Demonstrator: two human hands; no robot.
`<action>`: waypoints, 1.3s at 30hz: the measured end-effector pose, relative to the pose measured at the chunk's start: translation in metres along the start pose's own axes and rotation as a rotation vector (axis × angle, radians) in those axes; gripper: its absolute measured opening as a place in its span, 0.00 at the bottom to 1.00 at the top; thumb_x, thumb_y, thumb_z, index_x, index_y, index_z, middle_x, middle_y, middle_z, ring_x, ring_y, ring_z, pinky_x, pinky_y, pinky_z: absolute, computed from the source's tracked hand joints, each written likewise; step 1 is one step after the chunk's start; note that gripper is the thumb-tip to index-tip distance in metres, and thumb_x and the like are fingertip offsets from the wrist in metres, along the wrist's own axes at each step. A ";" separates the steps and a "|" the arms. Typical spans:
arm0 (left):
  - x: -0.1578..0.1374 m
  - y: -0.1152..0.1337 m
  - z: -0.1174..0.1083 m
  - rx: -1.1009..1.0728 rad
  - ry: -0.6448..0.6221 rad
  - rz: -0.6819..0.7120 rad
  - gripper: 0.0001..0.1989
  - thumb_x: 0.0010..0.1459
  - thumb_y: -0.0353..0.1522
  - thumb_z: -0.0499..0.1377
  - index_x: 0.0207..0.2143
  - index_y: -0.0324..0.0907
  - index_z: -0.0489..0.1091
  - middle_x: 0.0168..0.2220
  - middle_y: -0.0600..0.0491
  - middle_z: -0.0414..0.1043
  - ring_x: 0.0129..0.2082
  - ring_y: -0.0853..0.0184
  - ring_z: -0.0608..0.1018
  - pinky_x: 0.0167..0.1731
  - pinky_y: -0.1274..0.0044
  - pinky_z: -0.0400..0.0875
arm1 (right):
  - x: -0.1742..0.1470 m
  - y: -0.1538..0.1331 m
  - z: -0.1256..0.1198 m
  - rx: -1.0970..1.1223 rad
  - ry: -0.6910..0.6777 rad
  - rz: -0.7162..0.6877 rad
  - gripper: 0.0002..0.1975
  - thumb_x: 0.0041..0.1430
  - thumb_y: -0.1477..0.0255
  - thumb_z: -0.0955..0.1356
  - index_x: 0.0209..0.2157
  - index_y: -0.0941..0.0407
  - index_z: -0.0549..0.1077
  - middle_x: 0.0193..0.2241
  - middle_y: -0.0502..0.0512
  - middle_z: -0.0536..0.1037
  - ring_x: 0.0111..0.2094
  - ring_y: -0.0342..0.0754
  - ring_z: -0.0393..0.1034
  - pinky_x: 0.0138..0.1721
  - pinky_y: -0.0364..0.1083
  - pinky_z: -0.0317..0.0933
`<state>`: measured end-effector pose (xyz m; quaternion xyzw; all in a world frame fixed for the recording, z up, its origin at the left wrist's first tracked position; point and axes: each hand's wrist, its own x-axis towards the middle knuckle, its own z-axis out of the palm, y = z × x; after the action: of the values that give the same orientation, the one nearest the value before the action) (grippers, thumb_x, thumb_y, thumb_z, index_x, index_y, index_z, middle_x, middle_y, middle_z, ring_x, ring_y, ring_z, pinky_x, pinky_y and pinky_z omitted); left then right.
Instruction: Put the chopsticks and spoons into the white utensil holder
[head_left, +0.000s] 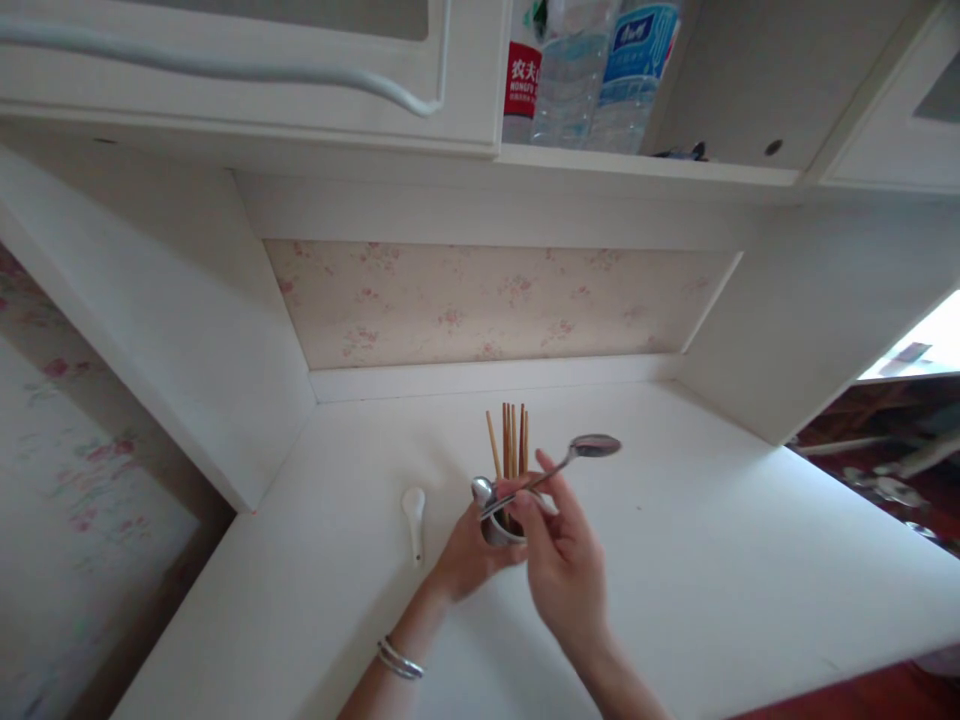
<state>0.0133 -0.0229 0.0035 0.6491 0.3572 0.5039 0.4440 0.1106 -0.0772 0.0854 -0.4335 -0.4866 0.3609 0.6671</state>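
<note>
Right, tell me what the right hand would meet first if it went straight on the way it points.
Past the metal spoon it holds, the right hand would probably meet the chopsticks standing in the cup first; depth is unclear, so the cup's rim might come before them.

High above the grip, three bottles [574,90] are held by a shelf [727,170]. Up and left of the grip, a door [262,105] is fitted with a long handle [225,69]. Beyond the grip, flowery wallpaper [487,300] is seen. Low and right, a red floor [862,698] is shown.
</note>
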 end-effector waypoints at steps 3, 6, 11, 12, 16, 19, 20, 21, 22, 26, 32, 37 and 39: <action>0.000 0.000 0.003 -0.414 -0.226 -0.182 0.38 0.44 0.32 0.71 0.58 0.43 0.65 0.53 0.43 0.72 0.54 0.54 0.74 0.55 0.65 0.66 | 0.018 0.003 -0.035 -0.100 0.130 0.003 0.20 0.62 0.61 0.68 0.53 0.53 0.67 0.40 0.58 0.80 0.42 0.52 0.77 0.44 0.51 0.72; 0.000 -0.004 0.003 -0.474 -0.221 -0.247 0.36 0.43 0.32 0.72 0.55 0.40 0.66 0.53 0.41 0.72 0.54 0.52 0.73 0.58 0.61 0.62 | 0.029 0.015 -0.053 -0.190 0.215 -0.009 0.18 0.61 0.58 0.67 0.46 0.54 0.70 0.38 0.58 0.80 0.44 0.54 0.76 0.44 0.52 0.71; -0.001 -0.012 0.004 -0.505 -0.208 -0.254 0.35 0.43 0.31 0.73 0.54 0.40 0.66 0.54 0.40 0.71 0.54 0.52 0.73 0.58 0.60 0.61 | 0.031 0.033 -0.058 -0.469 0.181 -0.016 0.17 0.63 0.56 0.64 0.45 0.54 0.70 0.38 0.58 0.80 0.37 0.52 0.78 0.40 0.50 0.71; -0.001 -0.013 0.004 -0.508 -0.209 -0.256 0.35 0.43 0.31 0.73 0.54 0.40 0.66 0.54 0.40 0.71 0.54 0.52 0.73 0.58 0.60 0.61 | 0.030 0.036 -0.057 -0.504 0.164 -0.033 0.16 0.63 0.57 0.64 0.45 0.53 0.70 0.38 0.57 0.80 0.36 0.51 0.78 0.39 0.49 0.71; 0.000 -0.014 0.006 -0.511 -0.206 -0.238 0.35 0.42 0.32 0.73 0.54 0.41 0.67 0.54 0.42 0.71 0.55 0.52 0.72 0.58 0.60 0.62 | 0.029 0.047 -0.051 -0.568 0.082 -0.096 0.15 0.64 0.59 0.63 0.44 0.54 0.72 0.41 0.58 0.79 0.39 0.51 0.77 0.41 0.47 0.69; 0.001 -0.013 0.006 -0.515 -0.202 -0.223 0.36 0.42 0.32 0.73 0.54 0.41 0.67 0.54 0.43 0.71 0.56 0.53 0.72 0.59 0.61 0.61 | 0.031 0.054 -0.050 -0.650 0.048 -0.054 0.16 0.65 0.59 0.61 0.42 0.54 0.74 0.39 0.57 0.80 0.37 0.51 0.76 0.40 0.47 0.68; 0.002 -0.013 0.006 -0.510 -0.201 -0.219 0.36 0.42 0.32 0.73 0.55 0.41 0.67 0.55 0.43 0.71 0.56 0.53 0.71 0.59 0.61 0.61 | 0.032 0.056 -0.050 -0.677 0.038 -0.028 0.18 0.66 0.59 0.60 0.41 0.54 0.75 0.38 0.57 0.81 0.36 0.51 0.76 0.39 0.47 0.67; 0.001 -0.014 0.006 -0.502 -0.197 -0.218 0.36 0.42 0.32 0.73 0.55 0.41 0.67 0.55 0.43 0.71 0.56 0.53 0.71 0.59 0.62 0.61 | 0.033 0.057 -0.049 -0.695 0.027 -0.001 0.19 0.66 0.58 0.59 0.40 0.54 0.76 0.36 0.56 0.81 0.34 0.51 0.75 0.37 0.47 0.66; 0.001 -0.015 0.006 -0.490 -0.192 -0.224 0.36 0.41 0.32 0.73 0.55 0.40 0.67 0.55 0.42 0.71 0.56 0.52 0.72 0.59 0.61 0.61 | 0.033 0.058 -0.050 -0.702 0.016 0.023 0.20 0.67 0.57 0.59 0.39 0.54 0.77 0.33 0.56 0.81 0.32 0.51 0.75 0.35 0.46 0.66; 0.001 -0.020 0.005 -0.457 -0.179 -0.274 0.37 0.39 0.34 0.74 0.53 0.39 0.68 0.54 0.40 0.71 0.55 0.51 0.72 0.58 0.60 0.62 | 0.035 0.064 -0.052 -0.622 -0.029 0.081 0.23 0.66 0.55 0.60 0.41 0.56 0.78 0.34 0.57 0.81 0.36 0.54 0.75 0.38 0.48 0.67; 0.001 -0.015 0.004 -0.480 -0.213 -0.280 0.36 0.41 0.35 0.73 0.53 0.40 0.68 0.54 0.42 0.72 0.54 0.51 0.72 0.56 0.60 0.64 | 0.026 0.088 -0.065 -0.285 -0.183 0.115 0.28 0.61 0.55 0.65 0.58 0.56 0.68 0.54 0.61 0.73 0.56 0.59 0.66 0.57 0.57 0.60; 0.000 -0.010 0.001 -0.381 -0.210 -0.285 0.32 0.44 0.37 0.71 0.53 0.40 0.69 0.52 0.43 0.73 0.53 0.51 0.73 0.55 0.62 0.65 | 0.015 0.103 -0.068 0.050 -0.350 0.128 0.39 0.54 0.52 0.71 0.63 0.51 0.57 0.60 0.60 0.67 0.60 0.60 0.60 0.60 0.59 0.54; -0.001 -0.010 0.001 -0.345 -0.210 -0.282 0.31 0.47 0.37 0.70 0.53 0.39 0.68 0.53 0.43 0.72 0.54 0.51 0.72 0.56 0.61 0.63 | 0.013 0.103 -0.066 0.098 -0.355 0.129 0.38 0.52 0.52 0.72 0.60 0.52 0.61 0.57 0.61 0.70 0.58 0.62 0.63 0.59 0.60 0.57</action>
<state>0.0140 -0.0203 -0.0066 0.5562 0.3049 0.4203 0.6489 0.1713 -0.0431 -0.0156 -0.3605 -0.5497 0.4970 0.5665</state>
